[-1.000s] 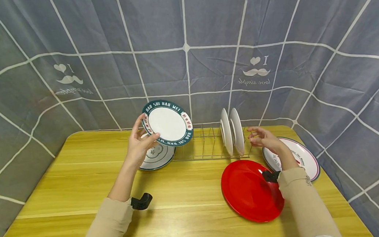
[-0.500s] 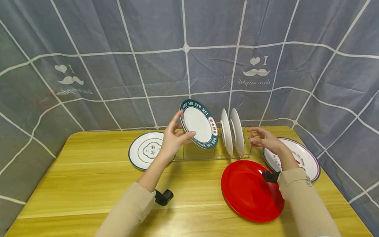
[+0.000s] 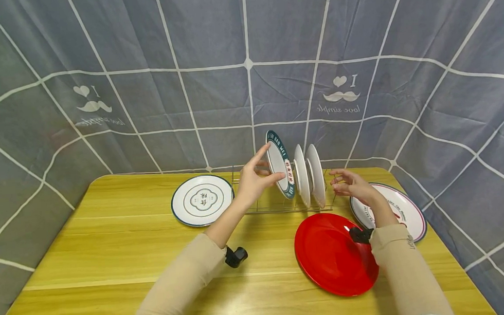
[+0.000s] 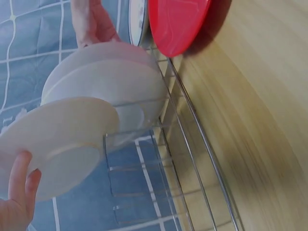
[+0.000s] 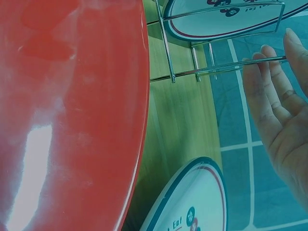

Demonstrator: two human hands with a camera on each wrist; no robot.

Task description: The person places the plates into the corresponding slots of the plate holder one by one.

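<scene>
My left hand (image 3: 251, 182) pinches a small white plate with a green lettered rim (image 3: 277, 160) by its near edge. The plate stands nearly upright over the wire dish rack (image 3: 266, 213), just left of two white plates (image 3: 316, 175) slotted upright in it. In the left wrist view, the held plate's pale underside (image 4: 62, 134) overlaps the lower part of the slotted plates. My right hand (image 3: 352, 187) stays at the rack's right end, fingers loosely bent with thumb apart. In the right wrist view, its fingertips (image 5: 262, 57) are right at a wire of the rack.
A large red plate (image 3: 333, 254) lies in front of the rack on the wooden table (image 3: 111, 284). To its right lies a white plate with a dark and red rim (image 3: 407, 210), partly under my right forearm. Left of the rack rests a blue-rimmed white plate (image 3: 189, 206). A grey curtain (image 3: 212, 97) hangs behind.
My left hand has carried the green-rimmed plate rightward to the rack and turned it from facing me to nearly edge-on, uncovering the blue-rimmed plate. My right hand has not moved.
</scene>
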